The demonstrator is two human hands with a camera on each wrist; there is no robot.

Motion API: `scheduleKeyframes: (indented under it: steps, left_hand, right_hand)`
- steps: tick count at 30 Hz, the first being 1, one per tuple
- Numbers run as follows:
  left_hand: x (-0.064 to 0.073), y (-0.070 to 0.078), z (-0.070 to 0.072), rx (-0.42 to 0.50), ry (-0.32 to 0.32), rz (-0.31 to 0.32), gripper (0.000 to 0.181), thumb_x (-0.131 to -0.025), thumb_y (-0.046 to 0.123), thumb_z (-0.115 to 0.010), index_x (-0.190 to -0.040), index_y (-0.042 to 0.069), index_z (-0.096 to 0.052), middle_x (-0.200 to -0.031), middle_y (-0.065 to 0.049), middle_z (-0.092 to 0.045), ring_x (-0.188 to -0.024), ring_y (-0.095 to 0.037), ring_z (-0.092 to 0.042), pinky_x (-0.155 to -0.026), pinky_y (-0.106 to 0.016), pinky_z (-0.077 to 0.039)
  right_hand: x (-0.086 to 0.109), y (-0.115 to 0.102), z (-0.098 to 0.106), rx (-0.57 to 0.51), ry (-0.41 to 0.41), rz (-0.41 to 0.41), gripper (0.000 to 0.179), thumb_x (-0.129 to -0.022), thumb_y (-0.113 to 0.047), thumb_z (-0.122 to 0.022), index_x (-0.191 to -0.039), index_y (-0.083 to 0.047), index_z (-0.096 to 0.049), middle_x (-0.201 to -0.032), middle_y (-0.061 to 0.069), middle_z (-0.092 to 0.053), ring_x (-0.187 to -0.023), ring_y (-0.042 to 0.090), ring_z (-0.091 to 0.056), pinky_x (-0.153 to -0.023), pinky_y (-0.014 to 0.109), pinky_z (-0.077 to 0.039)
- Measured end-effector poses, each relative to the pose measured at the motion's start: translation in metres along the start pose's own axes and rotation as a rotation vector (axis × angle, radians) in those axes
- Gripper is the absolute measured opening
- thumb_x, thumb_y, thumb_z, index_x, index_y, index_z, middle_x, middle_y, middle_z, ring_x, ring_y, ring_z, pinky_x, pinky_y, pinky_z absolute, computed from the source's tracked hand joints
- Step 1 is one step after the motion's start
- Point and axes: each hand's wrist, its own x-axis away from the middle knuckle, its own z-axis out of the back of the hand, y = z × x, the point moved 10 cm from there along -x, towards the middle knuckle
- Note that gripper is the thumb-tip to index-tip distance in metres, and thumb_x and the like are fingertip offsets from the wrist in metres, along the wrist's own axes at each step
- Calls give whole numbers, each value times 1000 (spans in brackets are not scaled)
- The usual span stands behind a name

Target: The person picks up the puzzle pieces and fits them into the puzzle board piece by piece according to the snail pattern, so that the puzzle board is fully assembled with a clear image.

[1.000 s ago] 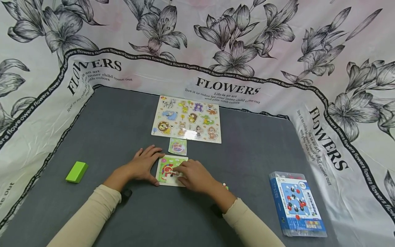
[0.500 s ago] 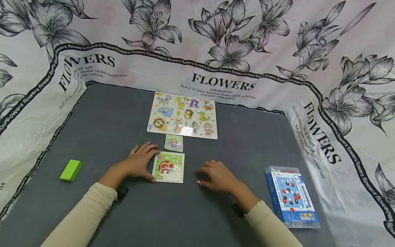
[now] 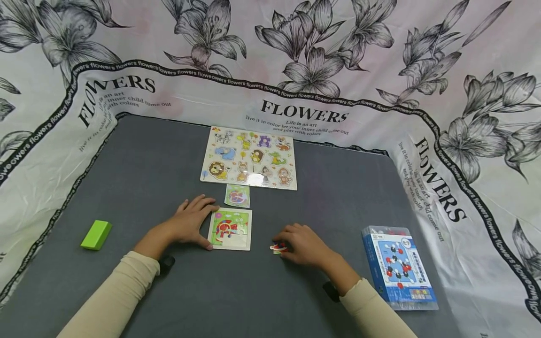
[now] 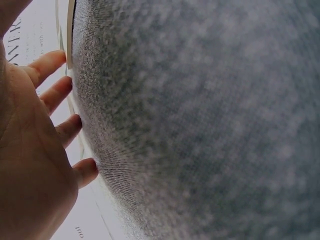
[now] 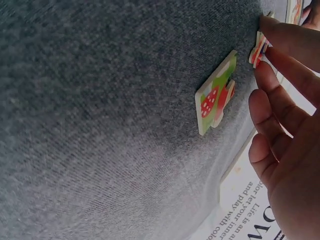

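Note:
On the grey table lies a small square puzzle board (image 3: 230, 229) with a green and red picture. My left hand (image 3: 190, 225) rests spread at its left side, fingertips at the far left corner and thumb at the near one. To the right of the board, my right hand (image 3: 302, 245) pinches a small red and white puzzle piece (image 3: 278, 248) between thumb and fingers, low over the cloth. In the right wrist view that piece (image 5: 258, 51) sits at the fingertips. A second puzzle piece (image 5: 215, 97), green with a white-dotted red shape, lies beneath the hand.
Behind the board lies a small picture card (image 3: 237, 195), then a large animal puzzle board (image 3: 248, 158). A green block (image 3: 96, 234) lies at the left. On the right is a blue molecule-model box (image 3: 401, 267). Flowered cloth (image 3: 313, 42) rises around the table.
My right hand has moved right, off the puzzle board, and now shows a piece at its fingertips. Over the last half second it shifted only slightly. The left hand stays at the board's edge.

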Motion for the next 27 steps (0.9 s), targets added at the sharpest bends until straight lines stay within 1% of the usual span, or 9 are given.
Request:
scheduleKeyframes:
  steps: [4,7,9,13,16,19,22,27]
  left_hand:
    - [0,2,0,4,0,-6,105,-60,55,-87,-144,11,-43,-155,-15,-27,-146,-42,-14,-109,-71,-12]
    - [1,2,1,5,4,-6,105,-60,54,-88,-144,11,-44,-155,-15,-27,-146,-42,-14,-109,-71,-11]
    - [1,1,1,3,1,-3,104,-60,54,-88,-145,11,-43,-156,-14,-27,-146,-41,-14,-110,-70,-11]
    - [1,0,0,7,-1,-1,104,-61,54,-88,-145,11,-43,-156,-14,-27,-146,-41,-14,-110,-70,-11]
    - [2,-1,-1,2,4,1,104,-61,55,-87,-145,11,-44,-155,-14,-28,-146,-41,-15,-110,-70,-12]
    - [2,-1,0,-3,8,2,103,-61,56,-87,-144,12,-44,-155,-13,-29,-146,-41,-16,-110,-69,-13]
    - [2,0,1,-4,6,-2,103,-61,56,-86,-144,12,-45,-155,-14,-29,-146,-41,-16,-110,-70,-13]
    - [2,-2,1,-7,-5,2,104,-61,58,-85,-145,12,-43,-156,-13,-28,-146,-40,-15,-110,-69,-13]
  right_hand:
    - [-1,-2,0,8,-3,-1,31,-83,-30,-78,-113,-23,-71,-102,-6,-65,-88,13,-57,-73,33,-44]
    - [-7,-9,2,0,11,16,32,-83,-29,-77,-113,-24,-71,-102,-6,-66,-90,13,-57,-76,34,-45]
    - [-14,-17,3,-8,26,41,31,-84,-30,-77,-114,-24,-71,-101,-6,-65,-89,13,-56,-75,34,-45]
    - [-33,-39,3,-14,45,86,32,-85,-29,-76,-115,-23,-71,-100,-6,-64,-86,11,-55,-73,32,-44]
    - [-49,-57,0,-2,53,104,31,-86,-30,-75,-116,-23,-70,-102,-6,-63,-88,11,-56,-73,32,-45]
    - [-62,-69,-4,20,64,117,30,-88,-31,-73,-116,-23,-69,-104,-6,-64,-89,11,-56,-73,30,-45]
    - [-73,-77,-6,33,72,125,30,-89,-33,-71,-117,-24,-69,-107,-6,-64,-90,11,-58,-74,30,-46]
    - [-85,-83,-9,45,59,115,31,-89,-36,-70,-118,-24,-68,-110,-5,-64,-91,11,-60,-76,31,-48]
